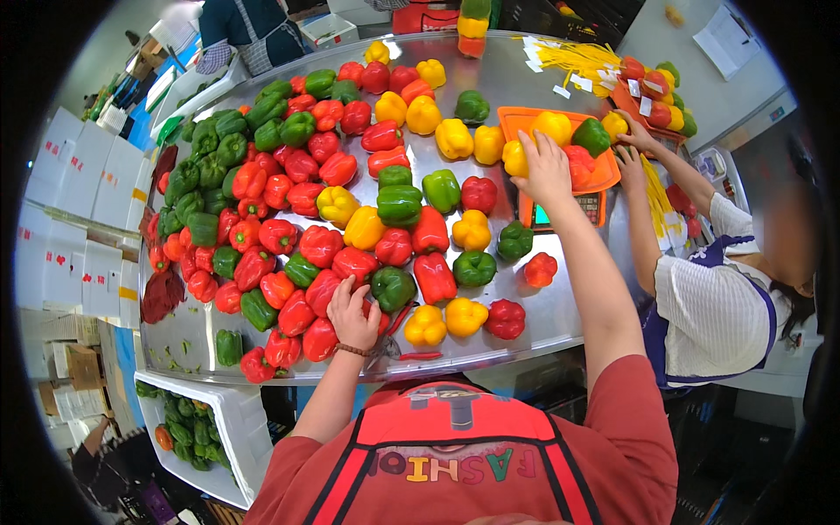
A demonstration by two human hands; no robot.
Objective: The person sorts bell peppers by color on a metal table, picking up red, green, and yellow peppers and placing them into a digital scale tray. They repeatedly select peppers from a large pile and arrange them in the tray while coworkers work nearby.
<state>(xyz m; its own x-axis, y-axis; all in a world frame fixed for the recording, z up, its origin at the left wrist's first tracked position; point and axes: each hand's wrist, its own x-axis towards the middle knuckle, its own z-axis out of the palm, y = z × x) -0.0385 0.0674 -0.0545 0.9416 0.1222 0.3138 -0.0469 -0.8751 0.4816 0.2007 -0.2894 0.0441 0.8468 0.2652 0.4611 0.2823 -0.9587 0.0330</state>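
My left hand (pixel 352 316) rests on red bell peppers at the near edge of the heap, beside a dark green bell pepper (pixel 393 289). Stretched out to the right, my right hand (pixel 548 167) is on a yellow bell pepper (pixel 515 158) at the left rim of an orange plastic basket (pixel 511 117). The basket holds yellow, green and red peppers and sits on a digital scale (pixel 542 214). Red-handled scissors or snips (pixel 420 356) lie near my left wrist. Loose red, yellow and green peppers lie between my hands.
A co-worker (pixel 709 308) at the right has both hands at the basket's right side. Yellow ties with white tags (pixel 577 59) lie at the back right, near packed peppers (pixel 659 98). A white foam box (pixel 252 420) of green peppers stands below the metal table's (pixel 551 328) near left edge.
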